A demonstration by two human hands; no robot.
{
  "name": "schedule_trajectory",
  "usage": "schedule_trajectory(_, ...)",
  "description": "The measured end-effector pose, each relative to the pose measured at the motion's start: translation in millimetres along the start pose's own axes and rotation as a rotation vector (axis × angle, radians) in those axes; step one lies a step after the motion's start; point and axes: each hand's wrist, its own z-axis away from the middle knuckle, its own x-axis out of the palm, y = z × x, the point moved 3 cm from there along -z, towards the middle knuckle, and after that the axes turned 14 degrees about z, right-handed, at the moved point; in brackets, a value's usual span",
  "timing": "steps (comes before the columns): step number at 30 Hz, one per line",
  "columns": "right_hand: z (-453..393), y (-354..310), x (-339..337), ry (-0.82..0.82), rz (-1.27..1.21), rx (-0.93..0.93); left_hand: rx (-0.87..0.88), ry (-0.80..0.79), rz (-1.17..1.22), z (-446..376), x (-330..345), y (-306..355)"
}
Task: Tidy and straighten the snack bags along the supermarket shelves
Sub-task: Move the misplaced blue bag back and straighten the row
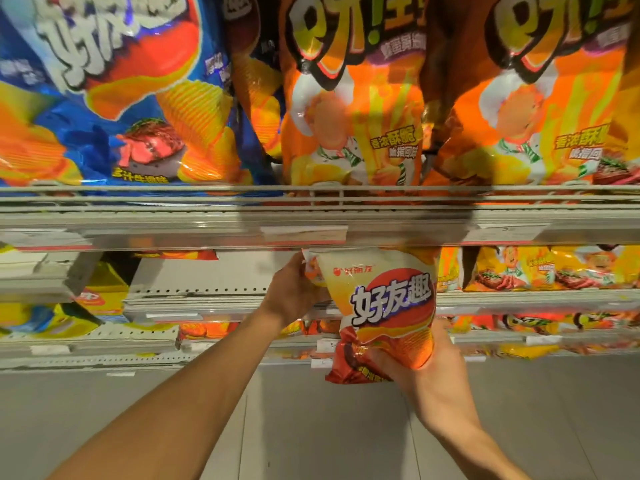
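orange snack bags (353, 109) overhead, wire shelf rail (207, 199), held chip bag (388, 306) beneath

Pale metal shelf rail (173, 202), perforated shelving back panel (207, 271), grey tiled floor (311, 427)

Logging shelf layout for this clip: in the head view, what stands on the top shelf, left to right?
Blue chip bag → orange chef bag → second orange chef bag, all behind the wire shelf rail.
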Motion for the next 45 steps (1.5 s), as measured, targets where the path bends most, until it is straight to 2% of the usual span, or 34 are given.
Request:
schedule_trajectory(4, 4, -16, 31, -0.011, -0.016, 0.030, 0.091, -0.054, 0.036, 26, -37, -24)
schedule_trajectory(9, 6, -46, 84, -0.082, 0.008, 0.006, 0.289, 0.181, -0.508, 63, -106, -66)
schedule_trajectory(12, 3, -68, 115, -0.089, 0.009, -0.029, 0.257, 0.209, -0.669, 75, -140, -85)
schedule_trajectory(17, -20, -114, 154, -0.064, -0.058, -0.019, 0.189, 0.126, -0.880, 89, -166, -102)
schedule_trajectory(23, -59, -144, 188, -0.057, -0.188, 0.069, 0.135, 0.009, -0.904, 86, -168, -109)
schedule_trajectory(27, -76, -149, 199, 0.078, -0.027, 0.009, 0.103, -0.027, -0.948, 85, -164, -110)
schedule_trajectory(30, -83, -149, 206, 0.083, -0.010, -0.007, 0.117, -0.033, -0.915, 86, -166, -113)
schedule_trajectory(40, -67, -144, 216, 0.041, 0.565, 0.029, 0.160, 0.007, -0.814, 82, -163, -121)
schedule_trajectory(45, -65, -138, 210, -0.014, 0.519, 0.002, 0.148, 0.049, -0.870, 80, -160, -123)
